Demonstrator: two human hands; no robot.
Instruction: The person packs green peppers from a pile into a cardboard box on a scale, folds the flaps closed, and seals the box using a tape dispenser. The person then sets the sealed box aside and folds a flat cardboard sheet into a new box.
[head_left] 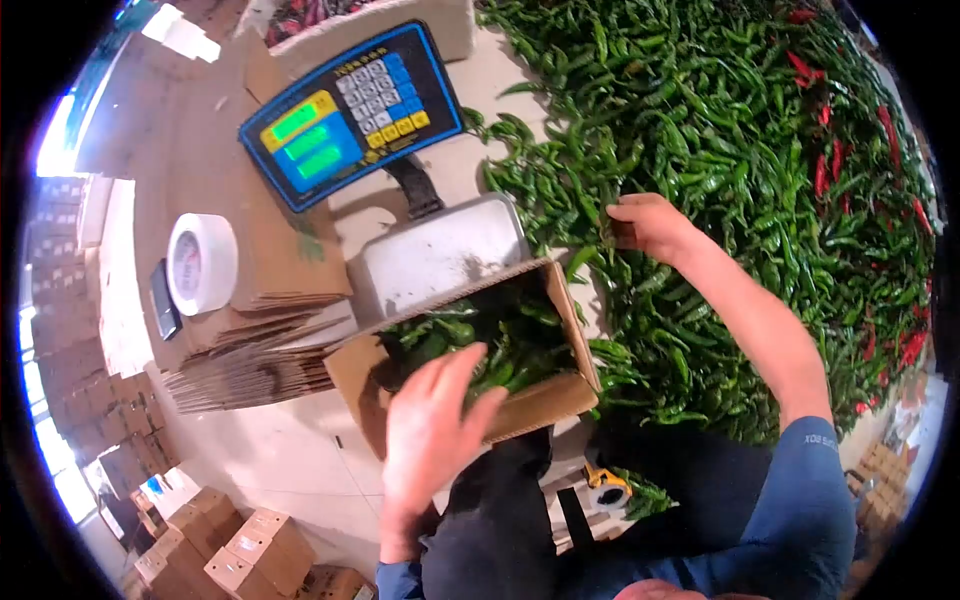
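An open cardboard box (540, 412) holds green chili peppers (520, 335) and stands tilted in front of my body, against the near edge of the scale. Over its near-left part is my left hand (435, 420), fingers spread and thumb apart, with nothing visibly held. My right hand (650, 228) is at the left part of a big heap of green chili peppers (700, 130). Its thumb points left while the other fingers curl underneath in shadow; what they hold, if anything, is hidden.
A digital scale display (350, 115) stands behind its metal weighing plate (440, 255). Flattened cardboard (250, 350) is stacked at left, bearing a white tape roll (203, 262) and a dark phone-like object (164, 300). A yellow tape dispenser (607, 488) lies near my legs; cartons (260, 550) stand lower left.
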